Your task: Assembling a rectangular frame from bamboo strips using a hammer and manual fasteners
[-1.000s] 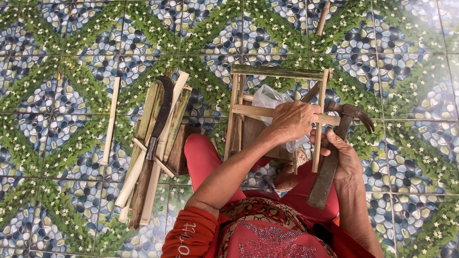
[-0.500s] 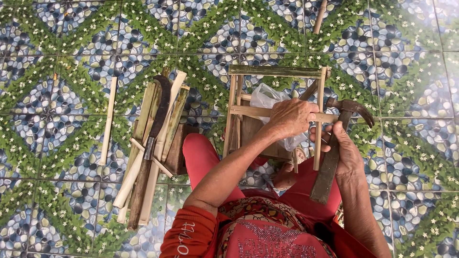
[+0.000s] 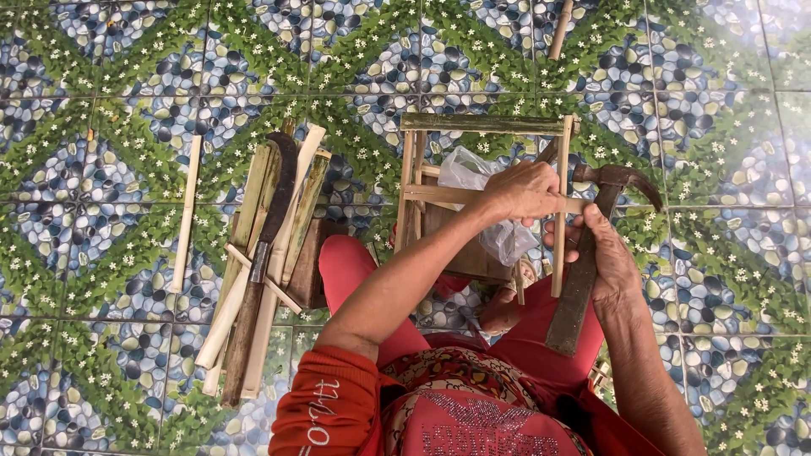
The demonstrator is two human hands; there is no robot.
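Patterned floor tiles (image 3: 127, 76) of blue pebbles and green leaf bands fill the frame, and right of centre stands a small bamboo frame (image 3: 486, 127) with a crumpled plastic bag (image 3: 473, 173) tucked inside, its lower half hidden behind the arms. At the frame's right upright the left hand (image 3: 525, 191) has its grip closed over a horizontal slat (image 3: 439, 196), while the right hand (image 3: 610, 262) wraps a hammer (image 3: 621, 176) by its handle — the fingers mostly out of sight behind it. Split bamboo strips (image 3: 253, 194) with a curved knife (image 3: 274, 203) laid on top sit left of centre, and another stick (image 3: 561, 29) is cut off at the top edge.
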